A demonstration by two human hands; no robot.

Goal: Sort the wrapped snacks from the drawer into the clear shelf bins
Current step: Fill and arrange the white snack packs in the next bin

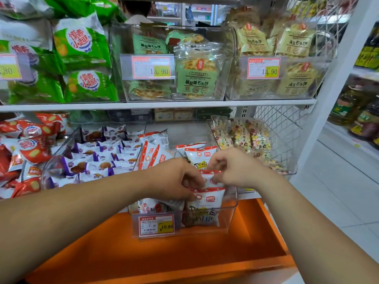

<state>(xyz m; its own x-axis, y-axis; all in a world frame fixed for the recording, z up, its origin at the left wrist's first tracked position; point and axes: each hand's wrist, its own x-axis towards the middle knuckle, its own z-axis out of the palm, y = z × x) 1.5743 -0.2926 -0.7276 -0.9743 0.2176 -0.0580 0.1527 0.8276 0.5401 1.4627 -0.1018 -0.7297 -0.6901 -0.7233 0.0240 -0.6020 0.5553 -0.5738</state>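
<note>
In the head view, both our hands work over the clear bin (232, 203) on the lower shelf, just above the open orange drawer (164, 261). Our right hand (231, 169) pinches the red top edge of a wrapped snack (212, 179) standing mid-row, and our left hand (178, 179), fingers curled, grips the front packet (206, 208) near us. We judge it best to let the left hand part the row while the right slides the snack down upright, releasing only once it stands unsupported.
</note>
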